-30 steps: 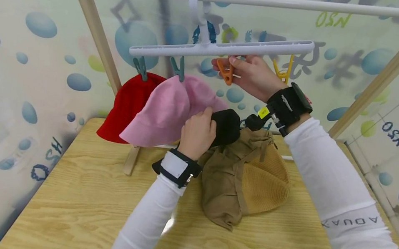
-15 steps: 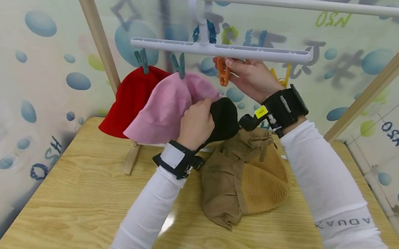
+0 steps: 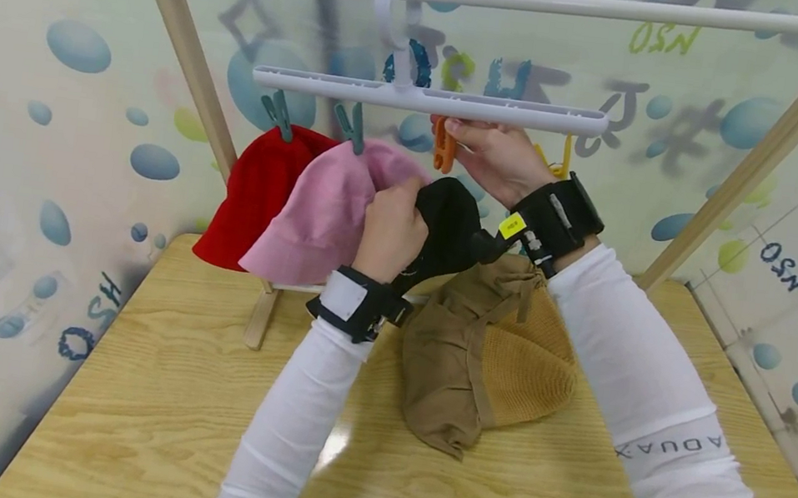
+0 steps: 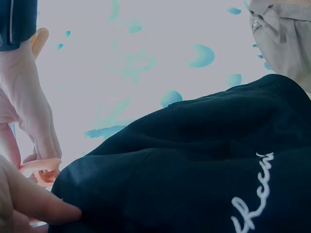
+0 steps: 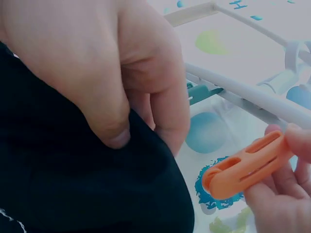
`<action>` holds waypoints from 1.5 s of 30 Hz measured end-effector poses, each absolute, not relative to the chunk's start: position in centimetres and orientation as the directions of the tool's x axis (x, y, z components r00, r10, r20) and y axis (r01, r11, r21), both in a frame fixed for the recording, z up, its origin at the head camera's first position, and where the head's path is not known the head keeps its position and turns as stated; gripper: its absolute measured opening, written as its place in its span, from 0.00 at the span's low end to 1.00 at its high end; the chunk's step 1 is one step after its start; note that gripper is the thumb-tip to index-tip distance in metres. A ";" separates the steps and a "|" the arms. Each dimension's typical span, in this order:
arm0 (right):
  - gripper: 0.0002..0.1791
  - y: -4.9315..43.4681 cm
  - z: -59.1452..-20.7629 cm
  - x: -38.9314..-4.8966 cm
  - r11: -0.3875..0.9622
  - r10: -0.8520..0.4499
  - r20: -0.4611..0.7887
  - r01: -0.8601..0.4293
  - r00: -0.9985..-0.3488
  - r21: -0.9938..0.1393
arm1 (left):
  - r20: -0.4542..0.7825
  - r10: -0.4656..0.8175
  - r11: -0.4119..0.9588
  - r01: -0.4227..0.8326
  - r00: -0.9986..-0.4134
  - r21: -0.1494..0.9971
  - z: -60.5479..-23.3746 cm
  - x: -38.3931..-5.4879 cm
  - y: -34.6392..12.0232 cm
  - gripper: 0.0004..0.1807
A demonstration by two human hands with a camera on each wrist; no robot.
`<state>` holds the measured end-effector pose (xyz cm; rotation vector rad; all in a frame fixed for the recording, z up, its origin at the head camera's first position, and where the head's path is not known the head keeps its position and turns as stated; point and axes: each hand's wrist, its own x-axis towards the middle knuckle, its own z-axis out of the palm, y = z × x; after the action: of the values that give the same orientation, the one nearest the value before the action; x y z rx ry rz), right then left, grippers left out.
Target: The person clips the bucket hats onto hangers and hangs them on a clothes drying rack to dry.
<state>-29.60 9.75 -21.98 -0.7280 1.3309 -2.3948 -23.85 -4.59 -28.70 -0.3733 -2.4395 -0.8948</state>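
My left hand (image 3: 392, 231) pinches the edge of a black hat (image 3: 443, 225), just right of the hanging pink bucket hat (image 3: 320, 213). White script lettering shows on the black hat (image 4: 194, 184) in the left wrist view. Under the white hanger (image 3: 508, 112), my right hand (image 3: 505, 162) holds an orange clothespin (image 3: 444, 146) between thumb and fingers. The right wrist view shows the orange clothespin (image 5: 243, 170) beyond the hat, apart from it. A red bucket hat (image 3: 254, 196) hangs at the far left. Green clothespins (image 3: 278, 115) hold the red and pink hats.
A white rail (image 3: 627, 10) on wooden posts carries the hanger. A yellow clothespin (image 3: 565, 157) hangs at the hanger's right end, partly behind my right hand. On the wooden table (image 3: 157, 419), a brown and tan hat (image 3: 486, 361) lies below my hands.
My left hand has raised the black hat toward the orange clothespin. The hanger has swung from tilted to level. My right hand, still holding the clothespin, has shifted slightly left.
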 end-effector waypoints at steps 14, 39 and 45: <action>0.18 9.7 -21.8 -29.3 -0.495 -0.445 0.231 0.023 -0.865 -0.869 | 0.549 0.060 0.718 0.418 -0.833 0.556 -26.5 -24.2 -4.6 0.17; 0.13 10.1 -22.6 -30.0 -0.530 -0.419 0.269 -0.007 -0.867 -0.848 | 0.559 0.050 0.741 0.406 -0.828 0.535 -26.2 -24.2 -3.9 0.15; 0.14 11.4 -22.5 -30.2 -0.441 -0.378 0.260 -0.074 -0.888 -0.895 | 0.583 0.080 0.699 0.462 -0.808 0.545 -25.8 -24.0 -3.5 0.14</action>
<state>-30.24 11.36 -22.46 -0.6451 1.5458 -2.4357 -24.03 -3.54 -25.78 -0.4145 -2.3780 -0.9599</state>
